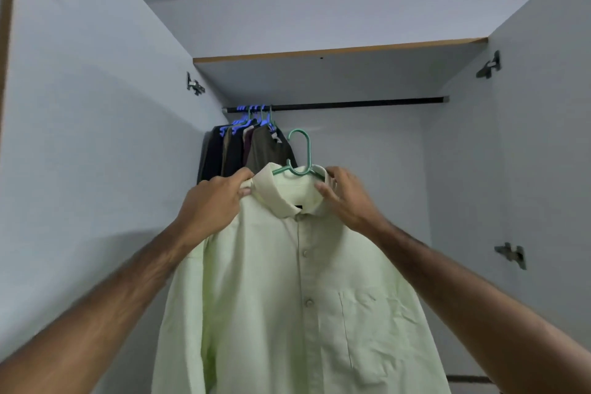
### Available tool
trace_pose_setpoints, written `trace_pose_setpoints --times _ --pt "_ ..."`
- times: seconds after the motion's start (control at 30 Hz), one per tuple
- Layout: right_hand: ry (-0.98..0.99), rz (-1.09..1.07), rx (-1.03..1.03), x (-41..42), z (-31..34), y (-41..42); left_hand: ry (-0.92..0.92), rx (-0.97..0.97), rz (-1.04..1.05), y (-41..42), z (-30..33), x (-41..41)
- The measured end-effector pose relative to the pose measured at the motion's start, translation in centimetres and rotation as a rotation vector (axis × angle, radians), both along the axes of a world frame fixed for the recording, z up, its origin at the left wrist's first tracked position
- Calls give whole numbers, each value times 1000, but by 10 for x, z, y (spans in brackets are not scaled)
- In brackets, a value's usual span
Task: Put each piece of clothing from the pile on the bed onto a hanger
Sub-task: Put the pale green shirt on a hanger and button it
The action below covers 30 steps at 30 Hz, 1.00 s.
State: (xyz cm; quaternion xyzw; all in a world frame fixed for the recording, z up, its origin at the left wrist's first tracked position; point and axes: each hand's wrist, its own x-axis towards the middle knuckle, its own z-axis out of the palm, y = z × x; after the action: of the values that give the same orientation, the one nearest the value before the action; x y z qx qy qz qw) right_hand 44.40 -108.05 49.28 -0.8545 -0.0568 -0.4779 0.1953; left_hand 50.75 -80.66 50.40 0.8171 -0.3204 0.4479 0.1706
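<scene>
A pale green button-up shirt (287, 297) hangs on a green plastic hanger (302, 153), held up in front of an open wardrobe. My left hand (211, 201) grips the shirt's left shoulder beside the collar. My right hand (345, 198) pinches the right shoulder and collar, over the hanger's arm. The hanger's hook stands free in the air, below the dark rail (351, 104) and apart from it. The bed and the pile are out of view.
Several dark garments (246, 150) hang on blue hangers at the rail's left end. The rest of the rail to the right is bare. A shelf (339, 51) runs above the rail. White wardrobe walls and open doors with metal hinges (511, 254) flank both sides.
</scene>
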Motion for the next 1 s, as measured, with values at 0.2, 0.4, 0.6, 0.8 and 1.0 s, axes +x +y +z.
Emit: trace_pose_setpoints --times 0.2,0.4,0.6,0.8,1.0 --pt "-14 -29 -18 134 21 -52 -107 -1 76 -65 43 124" --pt "-5 -28 41 264 68 -113 -232 33 105 -136 106 238" --pt "39 70 56 375 101 -166 -253 49 138 -197 148 329" --pt "93 141 -143 456 116 -209 -379 104 446 -248 178 382" --pt "68 281 -198 529 145 -238 -376 161 675 -289 212 430"
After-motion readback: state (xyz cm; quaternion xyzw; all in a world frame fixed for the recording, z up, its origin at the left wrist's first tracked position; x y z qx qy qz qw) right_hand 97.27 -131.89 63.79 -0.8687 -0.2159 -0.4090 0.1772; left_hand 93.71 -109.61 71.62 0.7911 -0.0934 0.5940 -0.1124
